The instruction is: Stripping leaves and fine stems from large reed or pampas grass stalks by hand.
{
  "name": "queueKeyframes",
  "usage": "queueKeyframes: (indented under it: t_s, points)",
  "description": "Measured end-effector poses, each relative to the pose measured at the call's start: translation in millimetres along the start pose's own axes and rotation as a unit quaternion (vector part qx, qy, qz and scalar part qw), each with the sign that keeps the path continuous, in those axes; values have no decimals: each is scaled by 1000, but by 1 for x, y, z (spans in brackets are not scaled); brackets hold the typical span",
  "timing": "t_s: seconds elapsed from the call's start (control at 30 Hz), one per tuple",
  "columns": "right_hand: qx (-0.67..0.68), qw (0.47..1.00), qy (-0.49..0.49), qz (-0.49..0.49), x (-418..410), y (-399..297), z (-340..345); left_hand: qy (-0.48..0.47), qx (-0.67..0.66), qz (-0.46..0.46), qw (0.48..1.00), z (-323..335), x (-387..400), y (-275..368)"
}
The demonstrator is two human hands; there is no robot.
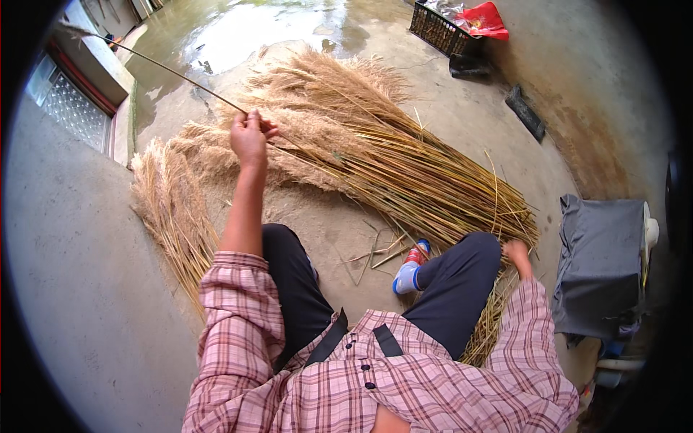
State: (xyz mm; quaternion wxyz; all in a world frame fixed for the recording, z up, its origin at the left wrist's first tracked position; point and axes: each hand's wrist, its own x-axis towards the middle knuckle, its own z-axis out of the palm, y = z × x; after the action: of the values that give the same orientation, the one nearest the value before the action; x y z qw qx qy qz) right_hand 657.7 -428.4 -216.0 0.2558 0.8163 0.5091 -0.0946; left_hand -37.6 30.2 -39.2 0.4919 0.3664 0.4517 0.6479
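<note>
My left hand [250, 138] grips a long, thin reed stalk [178, 74], raised above the floor. The stalk slants to the upper left, where a blurred plume seems to end it. Below and beyond that hand lies a big heap of plumed reeds [433, 178], with fluffy beige heads at the left and yellow-brown stems running to the right. My right hand [516, 251] is by the butt ends of these stems, beside my knee. Its fingers are partly hidden, so its hold is unclear. A smaller bunch of plumed reeds [176, 211] lies left of my legs.
Stripped straw [484, 330] lies beside my right thigh, and loose bits [379, 254] litter the floor by my foot. A grey cloth-covered object [601, 265] stands at the right. Beyond the heap are a black plastic crate [441, 32], dark objects [525, 112] and wet concrete [227, 38].
</note>
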Motion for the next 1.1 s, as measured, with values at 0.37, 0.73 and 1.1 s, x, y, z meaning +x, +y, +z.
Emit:
queueKeyframes:
  t_s: [0.37, 0.73, 1.1]
  points:
    - [517, 769, -7, -375, -17, -398, -368, 40, -73, -36, 996, -10, 1, 49]
    - [708, 646, 5, -287, -5, -409, -343, -55, -82, -181, 979, 35, -55, -22]
    - [857, 497, -112, -75, 15, -406, -338, -48, -73, -144, 986, 57, -58, -35]
